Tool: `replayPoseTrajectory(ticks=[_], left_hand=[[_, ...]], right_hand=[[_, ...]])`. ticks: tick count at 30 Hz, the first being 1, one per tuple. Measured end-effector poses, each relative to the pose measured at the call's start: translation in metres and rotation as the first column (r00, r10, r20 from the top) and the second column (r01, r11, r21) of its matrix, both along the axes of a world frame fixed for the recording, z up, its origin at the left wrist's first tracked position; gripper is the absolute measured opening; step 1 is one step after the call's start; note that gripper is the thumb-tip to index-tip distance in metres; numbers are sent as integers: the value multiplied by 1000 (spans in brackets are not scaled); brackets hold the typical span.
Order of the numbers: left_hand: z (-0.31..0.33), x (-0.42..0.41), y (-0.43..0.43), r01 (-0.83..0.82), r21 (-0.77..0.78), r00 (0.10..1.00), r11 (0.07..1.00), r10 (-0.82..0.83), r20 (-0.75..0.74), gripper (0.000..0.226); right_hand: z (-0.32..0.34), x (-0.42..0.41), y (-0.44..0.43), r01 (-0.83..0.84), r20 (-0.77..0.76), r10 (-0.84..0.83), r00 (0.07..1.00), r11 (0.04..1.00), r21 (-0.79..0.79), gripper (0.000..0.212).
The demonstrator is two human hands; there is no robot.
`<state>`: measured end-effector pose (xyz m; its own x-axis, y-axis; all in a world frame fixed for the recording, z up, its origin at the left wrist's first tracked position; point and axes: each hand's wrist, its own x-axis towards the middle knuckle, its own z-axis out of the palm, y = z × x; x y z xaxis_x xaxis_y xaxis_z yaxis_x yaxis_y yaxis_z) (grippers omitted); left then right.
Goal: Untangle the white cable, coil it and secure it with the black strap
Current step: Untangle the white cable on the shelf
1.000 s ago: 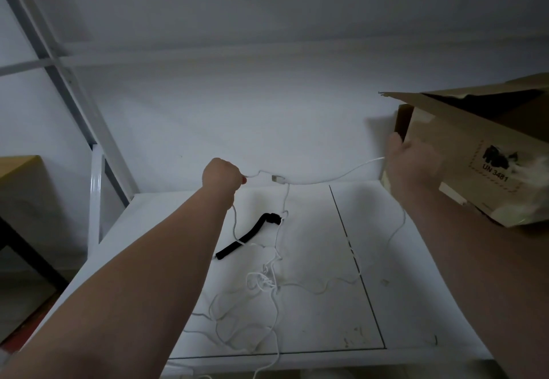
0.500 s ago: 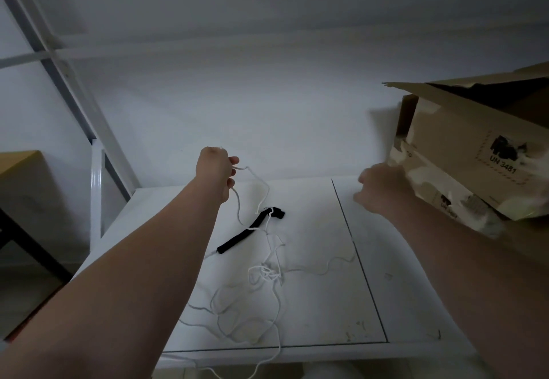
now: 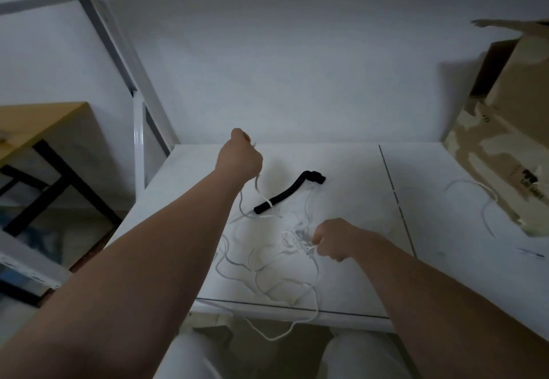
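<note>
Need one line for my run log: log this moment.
phase: untangling | left hand: raised, gripping white cable | right hand: pinching cable above table | black strap: on table, unused | coil: not started

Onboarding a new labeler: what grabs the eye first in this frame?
The tangled white cable sprawls across the middle of the white table, one loop hanging over the front edge. The left hand grips a raised strand while the right hand pinches the knot. The black strap lies between them.
</note>
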<state>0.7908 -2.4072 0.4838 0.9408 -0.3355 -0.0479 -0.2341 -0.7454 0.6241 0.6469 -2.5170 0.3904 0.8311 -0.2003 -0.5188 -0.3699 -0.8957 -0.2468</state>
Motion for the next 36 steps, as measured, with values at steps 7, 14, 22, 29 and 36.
replayPoseTrajectory(ticks=[7,14,22,29,36], left_hand=[[-4,-35,-19,400,308,867,863,-465,177,61],[6,-62,-34,581,-237,666,778,-623,-411,25],[24,-58,-42,631,-12,767,776,-626,-140,14],[34,-52,-36,586,-199,758,785,-619,-207,18],[39,-57,-32,270,-579,656,770,-587,-474,19]], right_hand=[[41,6,-20,203,333,-290,897,940,273,18],[109,-7,-47,263,609,-390,691,920,291,13],[142,-37,-73,276,645,-331,689,943,188,22],[142,-47,-92,451,697,-430,574,876,169,19],[138,-43,-85,494,670,-429,606,863,106,11]])
